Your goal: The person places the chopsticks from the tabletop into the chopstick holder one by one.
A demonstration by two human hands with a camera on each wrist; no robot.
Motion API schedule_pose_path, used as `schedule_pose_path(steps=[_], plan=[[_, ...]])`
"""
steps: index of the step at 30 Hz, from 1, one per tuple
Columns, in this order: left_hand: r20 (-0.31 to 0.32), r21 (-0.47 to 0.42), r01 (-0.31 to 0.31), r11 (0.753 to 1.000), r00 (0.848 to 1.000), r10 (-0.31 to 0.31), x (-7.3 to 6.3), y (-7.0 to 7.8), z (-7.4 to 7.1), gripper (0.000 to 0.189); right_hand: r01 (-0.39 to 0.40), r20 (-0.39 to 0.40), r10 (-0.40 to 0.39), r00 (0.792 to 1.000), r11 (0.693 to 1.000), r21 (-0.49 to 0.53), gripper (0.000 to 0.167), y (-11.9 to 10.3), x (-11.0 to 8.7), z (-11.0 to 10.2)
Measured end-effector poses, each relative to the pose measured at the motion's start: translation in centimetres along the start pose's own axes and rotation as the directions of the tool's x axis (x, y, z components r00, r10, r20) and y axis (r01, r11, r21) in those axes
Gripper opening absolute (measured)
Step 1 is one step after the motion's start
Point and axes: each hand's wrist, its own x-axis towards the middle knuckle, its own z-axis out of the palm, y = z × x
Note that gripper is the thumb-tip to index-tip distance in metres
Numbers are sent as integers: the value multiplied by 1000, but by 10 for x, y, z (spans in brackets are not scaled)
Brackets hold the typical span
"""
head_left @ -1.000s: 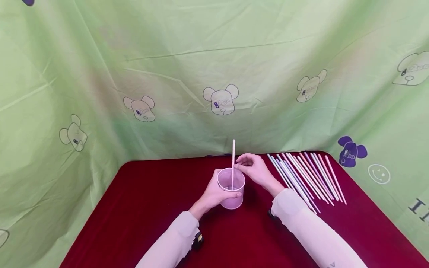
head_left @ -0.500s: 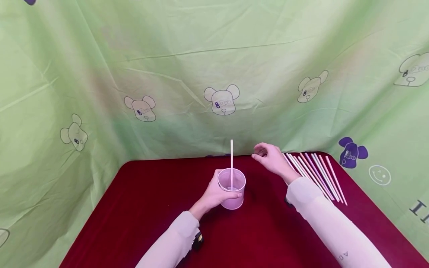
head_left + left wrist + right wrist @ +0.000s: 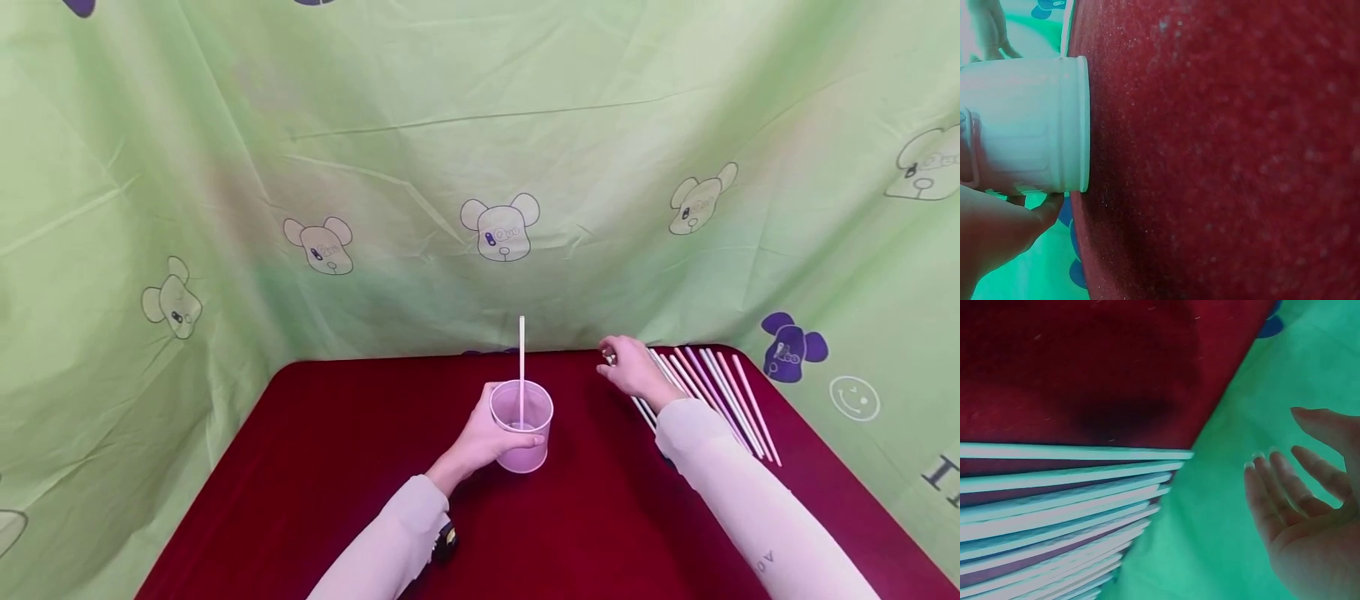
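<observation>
Left hand [image 3: 483, 433] curls round a round pale-pink cup [image 3: 521, 460] on the red cloth-covered worktop [image 3: 337, 450], one slim whitish stick [image 3: 522, 350] standing inside; right hand [image 3: 636, 367], empty, fingers loosely spread, hovers beside slender pastel sticks [image 3: 1054, 513], apparently fetching another, which calls for pinching just one.

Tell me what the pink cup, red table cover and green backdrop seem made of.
Pink cup: smooth, perhaps plastic or painted metal; thick rim, faint sheen. Red table cover: probably matte, velvety cloth; pale specks. Green backdrop: likely thin matte fabric; creases, folds.
</observation>
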Motion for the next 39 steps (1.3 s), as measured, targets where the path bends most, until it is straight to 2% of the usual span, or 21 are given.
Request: schedule_pose_path(steps=[5,12,21,26,31,35,39], plan=[[-5,15,-2,1000,1000,2,0,1,1,85,-30,24,32,999,998,-60,37,18,-4,5],[-10,19,-1,1000,1000,2,-1,0,1,85,-58,47,61,997,996,-62,41,37,-12,14],[-3,9,-6,1000,1000,6,-1,0,0,85,-88,64,94,994,993,-81,44,48,-19,20],[-4,8,-9,1000,1000,9,-1,0,1,85,-108,76,113,991,992,-72,38,50,-19,23],[-2,2,-7,1000,1000,7,-1,0,0,85,-186,117,184,976,982,9,37,52,-19,25],[3,3,-3,1000,1000,3,0,0,0,87,-232,116,225,968,971,54,35,54,-19,27],[8,0,1,1000,1000,-1,0,-1,-1,87,-281,123,263,957,946,163,28,56,-18,33]])
